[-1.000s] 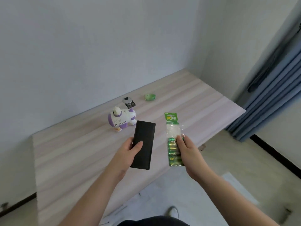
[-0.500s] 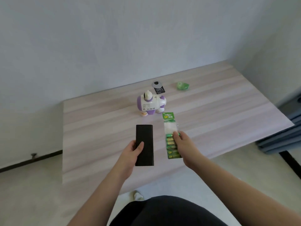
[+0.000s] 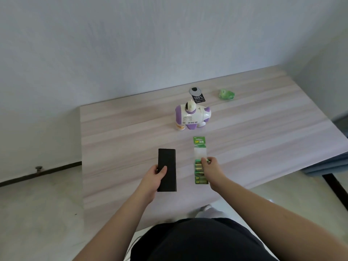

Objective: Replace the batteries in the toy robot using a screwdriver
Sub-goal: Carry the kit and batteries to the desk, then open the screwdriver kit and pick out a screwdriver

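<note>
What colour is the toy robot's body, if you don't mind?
White with purple parts; toy robot, head view.

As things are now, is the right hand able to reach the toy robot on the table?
Probably yes, but not while it is occupied. The right hand pinches the battery pack, so it should put that down first. The bare table between the pack and the toy robot leaves the way free.

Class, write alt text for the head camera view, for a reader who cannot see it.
A person's left hand grips a flat black case and the right hand pinches a green battery pack, both low over a pale wooden table. Farther back stands a white and purple toy robot, with a black tag and a small green object behind it.
</note>
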Action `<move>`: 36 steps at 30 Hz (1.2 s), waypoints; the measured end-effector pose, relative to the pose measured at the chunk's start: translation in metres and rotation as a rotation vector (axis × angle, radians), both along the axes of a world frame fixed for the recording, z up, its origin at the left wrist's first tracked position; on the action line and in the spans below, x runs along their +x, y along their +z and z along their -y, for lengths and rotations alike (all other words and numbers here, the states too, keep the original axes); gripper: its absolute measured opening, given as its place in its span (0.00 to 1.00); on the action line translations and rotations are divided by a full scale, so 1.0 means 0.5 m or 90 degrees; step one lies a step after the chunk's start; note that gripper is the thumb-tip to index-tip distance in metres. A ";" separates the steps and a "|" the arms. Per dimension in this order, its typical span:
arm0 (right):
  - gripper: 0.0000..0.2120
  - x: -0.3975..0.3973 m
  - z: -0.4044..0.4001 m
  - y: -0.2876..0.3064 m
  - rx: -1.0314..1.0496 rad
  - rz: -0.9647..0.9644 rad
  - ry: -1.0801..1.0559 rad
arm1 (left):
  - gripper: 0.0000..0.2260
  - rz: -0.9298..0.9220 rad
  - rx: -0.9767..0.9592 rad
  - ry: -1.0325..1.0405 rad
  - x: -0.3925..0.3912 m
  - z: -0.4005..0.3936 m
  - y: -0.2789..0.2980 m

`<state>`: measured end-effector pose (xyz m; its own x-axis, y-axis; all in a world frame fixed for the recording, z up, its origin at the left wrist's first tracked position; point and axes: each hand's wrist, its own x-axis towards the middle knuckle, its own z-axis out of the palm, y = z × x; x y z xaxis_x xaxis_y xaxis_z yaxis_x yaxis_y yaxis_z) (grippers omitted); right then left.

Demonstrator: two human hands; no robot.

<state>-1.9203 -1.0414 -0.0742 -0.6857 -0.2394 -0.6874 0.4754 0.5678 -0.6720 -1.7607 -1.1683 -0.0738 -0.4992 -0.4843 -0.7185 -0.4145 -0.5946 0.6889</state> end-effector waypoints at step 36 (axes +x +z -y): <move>0.14 -0.272 -0.091 -0.114 0.249 -0.179 0.445 | 0.11 0.110 0.022 0.042 -0.196 -0.111 -0.076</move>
